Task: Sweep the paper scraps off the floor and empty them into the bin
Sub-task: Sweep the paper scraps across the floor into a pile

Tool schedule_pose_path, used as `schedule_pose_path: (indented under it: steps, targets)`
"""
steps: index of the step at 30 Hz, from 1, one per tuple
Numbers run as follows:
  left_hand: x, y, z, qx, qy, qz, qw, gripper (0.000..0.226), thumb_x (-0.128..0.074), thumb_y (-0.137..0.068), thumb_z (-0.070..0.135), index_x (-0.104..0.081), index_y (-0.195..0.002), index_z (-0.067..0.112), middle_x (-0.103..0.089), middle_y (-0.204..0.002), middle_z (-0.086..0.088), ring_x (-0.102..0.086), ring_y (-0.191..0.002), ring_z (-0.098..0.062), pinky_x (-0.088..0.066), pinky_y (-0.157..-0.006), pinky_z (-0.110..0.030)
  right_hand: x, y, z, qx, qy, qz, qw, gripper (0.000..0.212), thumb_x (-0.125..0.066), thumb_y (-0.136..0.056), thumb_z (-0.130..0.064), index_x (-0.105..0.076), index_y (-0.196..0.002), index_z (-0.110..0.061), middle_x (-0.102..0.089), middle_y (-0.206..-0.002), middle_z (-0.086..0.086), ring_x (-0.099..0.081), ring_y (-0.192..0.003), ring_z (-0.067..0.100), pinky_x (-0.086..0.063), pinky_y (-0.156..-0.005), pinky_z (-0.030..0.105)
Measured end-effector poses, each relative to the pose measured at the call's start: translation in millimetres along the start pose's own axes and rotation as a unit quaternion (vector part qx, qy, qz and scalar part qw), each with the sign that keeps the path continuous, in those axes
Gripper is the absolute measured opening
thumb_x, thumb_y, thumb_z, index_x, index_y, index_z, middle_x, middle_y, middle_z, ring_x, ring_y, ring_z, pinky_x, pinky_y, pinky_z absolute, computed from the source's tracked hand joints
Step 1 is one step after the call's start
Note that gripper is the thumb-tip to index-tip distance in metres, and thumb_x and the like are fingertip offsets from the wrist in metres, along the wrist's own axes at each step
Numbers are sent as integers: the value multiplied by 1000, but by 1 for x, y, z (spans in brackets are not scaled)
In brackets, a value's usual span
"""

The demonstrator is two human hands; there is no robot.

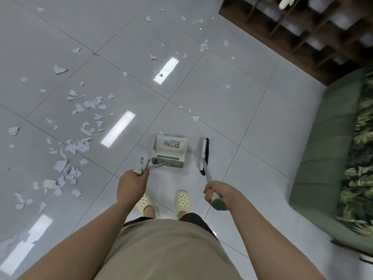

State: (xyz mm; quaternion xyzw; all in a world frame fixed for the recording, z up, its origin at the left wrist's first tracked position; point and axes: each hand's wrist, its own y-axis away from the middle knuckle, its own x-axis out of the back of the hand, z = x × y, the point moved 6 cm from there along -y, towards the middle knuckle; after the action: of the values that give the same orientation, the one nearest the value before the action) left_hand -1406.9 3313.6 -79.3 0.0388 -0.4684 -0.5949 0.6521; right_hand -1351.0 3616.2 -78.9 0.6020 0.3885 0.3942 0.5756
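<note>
White paper scraps (80, 136) lie scattered over the grey tiled floor, thickest at the left, with a few more at the far middle (203, 46). My left hand (132, 183) grips the metal handle of a white and green dustpan (170, 153) that stands on the floor just ahead of my feet. My right hand (219, 191) grips the green-capped handle of a broom; the broom head (204, 155) with black bristles sits just right of the dustpan. No bin is in view.
A green sofa (331, 158) with a leaf-patterned cover runs along the right side. A dark wooden lattice shelf (302, 31) stands at the far right. Bright ceiling-light reflections (118, 128) streak the glossy tiles.
</note>
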Motion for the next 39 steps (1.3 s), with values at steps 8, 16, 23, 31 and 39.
schedule_pose_path:
  steps: [8, 16, 23, 31, 39]
  targets:
    - [66, 2, -68, 97, 81, 94, 988, 58, -59, -99, 40, -46, -54, 5, -46, -51, -8, -45, -51, -24, -36, -52, -32, -104, -19, 4, -60, 97, -158, 981, 33, -52, -84, 8, -35, -71, -17, -31, -50, -4, -30, -32, 5, -30, -28, 18]
    - [101, -2, -81, 129, 100, 137, 977, 38, -58, -92, 19, -45, -58, 9, -50, -56, -8, -46, -52, -25, -46, -55, -35, -187, -1, -26, 13, 195, -154, 969, 22, -50, -90, 3, -40, -80, -13, -36, -55, -3, -34, -35, 5, -31, -29, 17]
    - [99, -12, -60, 142, 116, 167, 969, 41, -54, -93, 25, -52, -59, 2, -54, -59, -13, -48, -55, -29, -54, -58, -48, -152, 15, -62, 66, 140, -99, 983, 24, -49, -89, 4, -41, -76, -13, -34, -53, -2, -32, -34, 5, -30, -29, 18]
    - [43, -28, -10, 124, 90, 146, 977, 50, -53, -99, 39, -55, -63, 4, -59, -62, -10, -55, -59, -27, -39, -53, -32, -63, 6, -148, 97, 62, -8, 993, 24, -45, -86, 5, -36, -75, -15, -33, -45, -3, -31, -30, 7, -30, -28, 17]
    - [-23, -54, 83, 102, 38, 116, 987, 46, -59, -96, 44, -59, -70, 7, -62, -67, -9, -59, -63, -27, -45, -56, -33, 2, 0, -242, 95, 142, 49, 984, 13, -49, -79, 3, -48, -85, -8, -44, -51, 2, -42, -37, 10, -37, -35, 19]
